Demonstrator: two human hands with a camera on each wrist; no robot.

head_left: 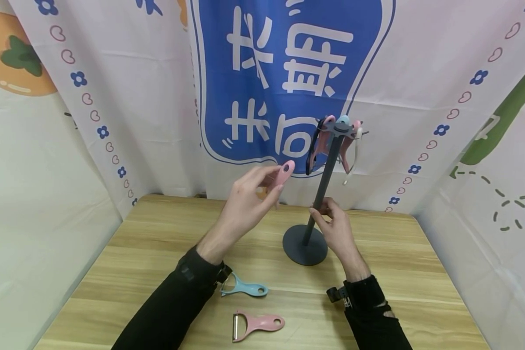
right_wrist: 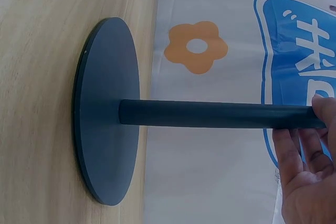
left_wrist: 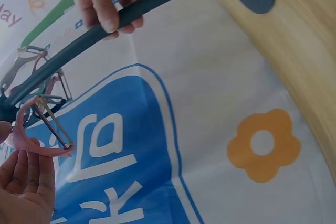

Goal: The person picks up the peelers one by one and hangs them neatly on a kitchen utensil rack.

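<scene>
My left hand (head_left: 250, 198) holds a pink peeler (head_left: 284, 173) between thumb and fingers, its holed handle end pointing up. In the left wrist view the blade end of this pink peeler (left_wrist: 44, 129) shows below the stand's top. A dark grey rack stand (head_left: 325, 187) rises from a round base (head_left: 305, 245) on the table. My right hand (head_left: 336, 224) grips its pole partway up, thumb on one side and fingers on the other. Several peelers (head_left: 321, 141) in pink, black, white and blue hang from hooks on the stand's top, left of the raised pole in the left wrist view.
A light-blue peeler (head_left: 247, 288) and a second pink peeler (head_left: 262, 323) lie on the wooden table (head_left: 157, 253) near its front. Behind the table hangs a printed cloth (head_left: 157, 121), with more cloth along both sides.
</scene>
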